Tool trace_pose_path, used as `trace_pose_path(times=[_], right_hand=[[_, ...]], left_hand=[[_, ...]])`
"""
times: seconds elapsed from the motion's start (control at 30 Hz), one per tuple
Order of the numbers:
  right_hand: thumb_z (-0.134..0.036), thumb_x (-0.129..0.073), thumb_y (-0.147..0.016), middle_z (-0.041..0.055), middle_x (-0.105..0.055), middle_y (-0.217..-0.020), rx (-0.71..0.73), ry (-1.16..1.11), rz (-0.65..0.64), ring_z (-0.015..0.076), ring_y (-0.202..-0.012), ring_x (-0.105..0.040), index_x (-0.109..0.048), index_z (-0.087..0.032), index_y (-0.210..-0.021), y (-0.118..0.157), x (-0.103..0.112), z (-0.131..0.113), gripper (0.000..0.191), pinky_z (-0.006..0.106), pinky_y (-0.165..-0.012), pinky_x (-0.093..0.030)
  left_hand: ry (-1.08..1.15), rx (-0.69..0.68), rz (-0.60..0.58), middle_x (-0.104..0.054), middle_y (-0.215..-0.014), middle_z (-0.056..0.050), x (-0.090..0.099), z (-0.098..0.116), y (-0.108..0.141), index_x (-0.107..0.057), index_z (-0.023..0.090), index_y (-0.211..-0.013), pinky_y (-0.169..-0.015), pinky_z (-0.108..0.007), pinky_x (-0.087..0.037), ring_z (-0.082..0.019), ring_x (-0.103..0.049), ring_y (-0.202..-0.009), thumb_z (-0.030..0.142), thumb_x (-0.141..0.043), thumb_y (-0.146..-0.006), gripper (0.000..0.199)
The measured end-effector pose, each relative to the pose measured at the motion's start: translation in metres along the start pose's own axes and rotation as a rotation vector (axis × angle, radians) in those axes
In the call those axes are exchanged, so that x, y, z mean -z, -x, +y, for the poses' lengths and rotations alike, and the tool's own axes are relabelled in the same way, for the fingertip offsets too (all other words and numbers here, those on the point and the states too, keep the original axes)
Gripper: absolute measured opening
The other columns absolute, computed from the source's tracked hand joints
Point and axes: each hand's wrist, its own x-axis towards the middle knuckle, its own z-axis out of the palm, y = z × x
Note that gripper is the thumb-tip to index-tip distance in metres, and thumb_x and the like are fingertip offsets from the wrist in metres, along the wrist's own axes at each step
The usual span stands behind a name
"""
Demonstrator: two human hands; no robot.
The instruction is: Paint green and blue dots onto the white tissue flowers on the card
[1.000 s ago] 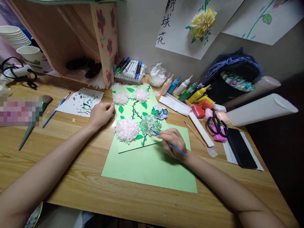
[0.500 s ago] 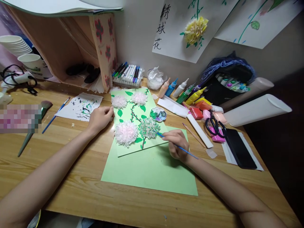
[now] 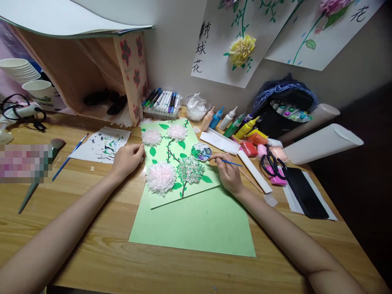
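Note:
My right hand [image 3: 229, 173] is closed on a thin blue paintbrush [image 3: 232, 163], whose tip is at the small paint palette [image 3: 201, 151]. The palette carries green, blue and purple paint. My left hand [image 3: 128, 161] has its fingers pressed together at the left edge of the green board [image 3: 165, 201]; whether they pinch the edge I cannot make out. On the board are painted stems, leaves, pale pink fluffy flowers [image 3: 161, 178] and one flower streaked with green [image 3: 190, 169]. Beneath it lies a larger light green sheet [image 3: 196, 228].
Paint bottles [image 3: 227, 117], markers [image 3: 162, 101] and a plastic bowl [image 3: 196, 108] stand behind the board. Scissors [image 3: 273, 165] and a phone [image 3: 307, 192] lie right. On the left are a paint-stained paper [image 3: 102, 143], another blue brush [image 3: 70, 157] and a large brush [image 3: 29, 196].
My right hand has moved the brush from the green-streaked flower up and right to the palette. The left hand stays by the board's left edge. The view has shifted slightly.

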Motion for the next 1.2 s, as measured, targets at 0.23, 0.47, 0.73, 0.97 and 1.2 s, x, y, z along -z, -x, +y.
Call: trace_pose_path(times=[0.23,0.47,0.73,0.97,1.2], right_hand=[[-0.027,-0.041,-0.101,0.0033,-0.071,-0.087,-0.018,0.042,0.006,0.0213,-0.088,-0.064,-0.064,-0.023,-0.094,-0.0036,-0.0008,0.0021,0.025,0.036,-0.08,-0.049],[-0.026,-0.041,-0.1,0.0033,-0.07,-0.087,-0.033,0.06,0.087,0.0202,-0.083,-0.063,-0.064,-0.022,-0.094,-0.0053,0.0002,0.0048,0.024,0.034,-0.075,-0.048],[-0.024,-0.043,-0.1,0.0032,-0.071,-0.088,-0.004,0.072,0.074,0.0202,-0.085,-0.063,-0.064,-0.022,-0.095,-0.0044,0.0004,0.0038,0.022,0.034,-0.076,-0.048],[-0.027,-0.041,-0.1,0.0037,-0.071,-0.089,-0.046,0.059,0.072,0.0209,-0.085,-0.063,-0.064,-0.023,-0.094,-0.0058,0.0009,0.0035,0.024,0.035,-0.078,-0.048],[-0.031,-0.04,-0.1,0.0045,-0.071,-0.09,-0.088,0.026,0.062,0.0231,-0.088,-0.062,-0.065,-0.024,-0.094,-0.0047,0.0002,0.0051,0.026,0.038,-0.08,-0.048]], left_hand=[[-0.002,-0.008,0.002,-0.066,-0.059,-0.003,-0.0009,-0.0026,-0.0008,-0.063,0.023,-0.063,-0.062,-0.03,-0.036,-0.023,-0.062,-0.069,0.049,-0.04,-0.092,0.045],[0.003,0.003,-0.005,-0.066,-0.057,-0.002,-0.001,-0.0022,-0.0003,-0.063,0.023,-0.063,-0.062,-0.03,-0.035,-0.022,-0.061,-0.066,0.049,-0.04,-0.092,0.045],[0.008,0.005,-0.008,-0.067,-0.059,-0.002,0.0009,-0.0012,-0.0001,-0.064,0.022,-0.064,-0.062,-0.03,-0.035,-0.022,-0.061,-0.067,0.049,-0.041,-0.091,0.044],[0.013,0.023,-0.014,-0.066,-0.059,-0.002,-0.0001,-0.0006,-0.0001,-0.063,0.022,-0.064,-0.063,-0.03,-0.035,-0.022,-0.06,-0.068,0.05,-0.04,-0.091,0.045],[0.01,0.033,-0.01,-0.065,-0.058,-0.001,-0.0012,-0.0022,-0.0005,-0.063,0.022,-0.065,-0.064,-0.029,-0.035,-0.02,-0.06,-0.067,0.049,-0.04,-0.091,0.044]])
